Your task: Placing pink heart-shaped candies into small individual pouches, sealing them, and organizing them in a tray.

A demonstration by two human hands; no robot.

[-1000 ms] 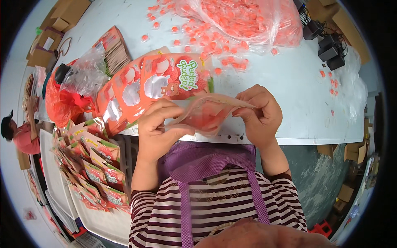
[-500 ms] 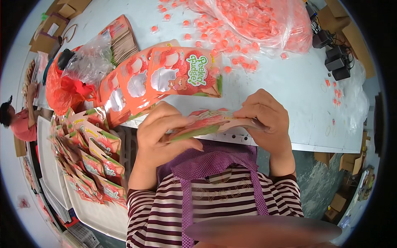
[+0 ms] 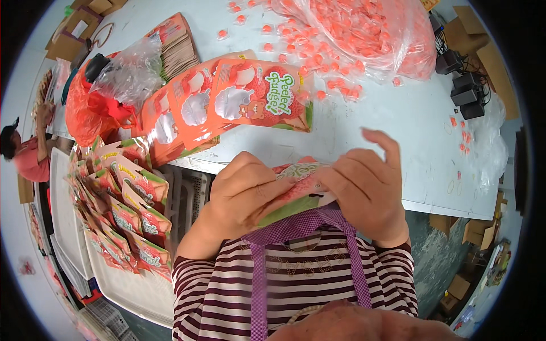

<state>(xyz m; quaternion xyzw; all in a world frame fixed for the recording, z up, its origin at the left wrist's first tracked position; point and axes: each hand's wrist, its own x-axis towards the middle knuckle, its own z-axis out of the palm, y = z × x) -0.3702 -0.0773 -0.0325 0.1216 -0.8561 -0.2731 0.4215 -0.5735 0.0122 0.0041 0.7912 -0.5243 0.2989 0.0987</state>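
Observation:
A red and green candy pouch (image 3: 290,202) is held low in front of my purple checked apron, at the table's near edge. My left hand (image 3: 239,196) grips its left end, the fingers bent over the front. Around the right end closes my right hand (image 3: 369,193), with one finger raised off it and the thumb side against the pouch. Inside the pouch cannot be seen. Beyond my hands lies a fanned row of flat orange pouches (image 3: 227,96) with clear windows. Wrapped red candies (image 3: 330,57) are scattered past them, beside a big clear bag (image 3: 392,40) full of the same.
Left of me, pouches (image 3: 131,210) stand packed in a white tray (image 3: 122,290). A stack of pouches (image 3: 179,48), a red plastic bag (image 3: 85,116) and crumpled clear film lie on the table's left. Black power adapters (image 3: 469,94) sit at right. Another person works far left.
My hands have drawn the pouch down and closer to my body, tilting it. My right hand has shifted its grip, lifting one finger.

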